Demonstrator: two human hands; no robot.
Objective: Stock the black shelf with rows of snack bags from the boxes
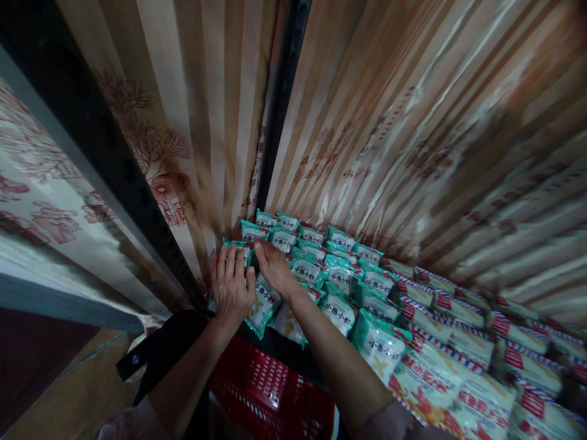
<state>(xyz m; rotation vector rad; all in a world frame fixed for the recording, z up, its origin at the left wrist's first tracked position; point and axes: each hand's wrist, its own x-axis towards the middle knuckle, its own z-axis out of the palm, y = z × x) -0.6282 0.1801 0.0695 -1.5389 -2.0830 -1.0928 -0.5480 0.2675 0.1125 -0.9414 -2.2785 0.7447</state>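
Rows of green and white snack bags (339, 310) stand on a shelf. At the left end of the rows, my left hand (232, 284) lies over a green bag (238, 246), fingers stretched out and pointing away from me. My right hand (271, 264) is just to its right, reaching among the bags, with its fingertips near the same bag; most of its fingers are hidden behind the back of the hand. Another green bag (263, 302) leans at the shelf's front between my two forearms.
White bags with red and blue striped edges (435, 379) fill the shelf at the right. A red plastic basket (270, 379) is below the shelf's front. Dark metal posts (114, 153) and printed striped sheeting (367, 110) enclose the left and back.
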